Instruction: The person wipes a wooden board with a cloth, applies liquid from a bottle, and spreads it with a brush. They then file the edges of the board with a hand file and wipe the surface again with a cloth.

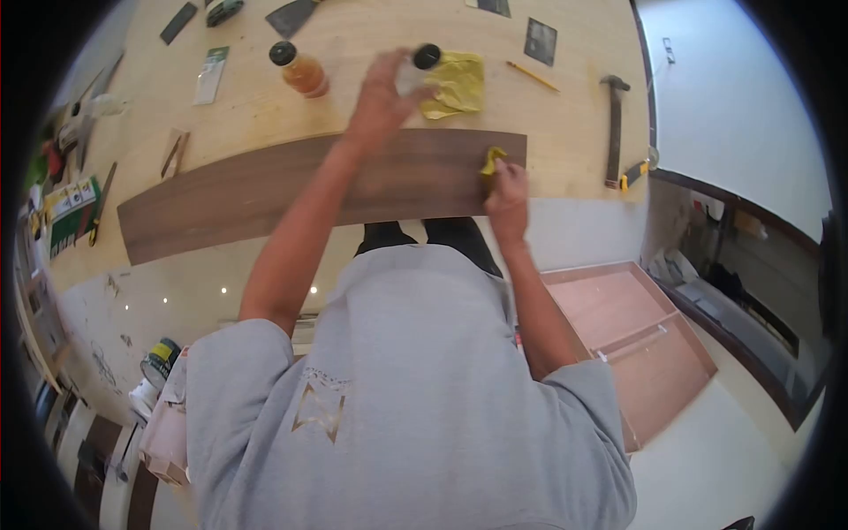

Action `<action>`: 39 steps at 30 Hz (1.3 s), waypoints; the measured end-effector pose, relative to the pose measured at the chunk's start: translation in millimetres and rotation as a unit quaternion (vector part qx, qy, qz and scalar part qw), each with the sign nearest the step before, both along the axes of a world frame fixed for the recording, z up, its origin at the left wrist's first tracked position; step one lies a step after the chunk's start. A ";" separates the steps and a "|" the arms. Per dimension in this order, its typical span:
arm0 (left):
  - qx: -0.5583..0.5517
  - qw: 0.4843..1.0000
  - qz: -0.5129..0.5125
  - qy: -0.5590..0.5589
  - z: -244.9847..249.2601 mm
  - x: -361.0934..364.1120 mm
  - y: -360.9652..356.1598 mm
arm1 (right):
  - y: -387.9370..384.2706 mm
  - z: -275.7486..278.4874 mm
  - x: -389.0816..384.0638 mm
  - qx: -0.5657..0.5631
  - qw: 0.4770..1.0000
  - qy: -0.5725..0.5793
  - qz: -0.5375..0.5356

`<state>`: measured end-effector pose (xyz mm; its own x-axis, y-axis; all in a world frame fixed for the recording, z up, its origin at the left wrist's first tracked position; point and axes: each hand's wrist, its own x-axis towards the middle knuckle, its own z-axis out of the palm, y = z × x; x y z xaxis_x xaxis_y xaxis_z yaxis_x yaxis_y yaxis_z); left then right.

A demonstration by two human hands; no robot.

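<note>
A long dark-brown wooden board (265, 181) lies along the front of the workbench. My left hand (386, 99) is slightly blurred just beyond the board's far edge, its thumb and fingers curved around a clear bottle with a black cap (427, 57). The bottle appears tilted, and the hand partly hides its body. My right hand (507, 196) pinches a small folded yellow cloth (492, 162) against the board near its right end. Beside the black-capped bottle, a larger crumpled yellow cloth (455, 87) lies on the bench.
An orange bottle (305, 75) stands left of my left hand. A pencil (533, 77), a dark sandpaper piece (541, 41), a hammer (614, 132) and a yellow utility knife (634, 175) lie to the right. A putty knife (291, 16) lies at the back. Below right is a shallow wooden box (609, 296).
</note>
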<state>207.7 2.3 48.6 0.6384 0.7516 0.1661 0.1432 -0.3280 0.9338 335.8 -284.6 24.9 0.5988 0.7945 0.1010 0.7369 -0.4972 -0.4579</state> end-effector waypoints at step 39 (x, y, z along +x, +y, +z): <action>0.083 0.977 0.028 0.195 17.5 -183.1 -103.5 | -117.2 -14.0 42.8 -0.036 0.995 -0.074 0.058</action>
<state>24.6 -101.2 66.2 0.6358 0.7707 0.0422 0.4990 -0.4521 0.7394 378.7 -401.8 11.0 0.4857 0.8656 0.1214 0.8480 -0.4330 -0.3055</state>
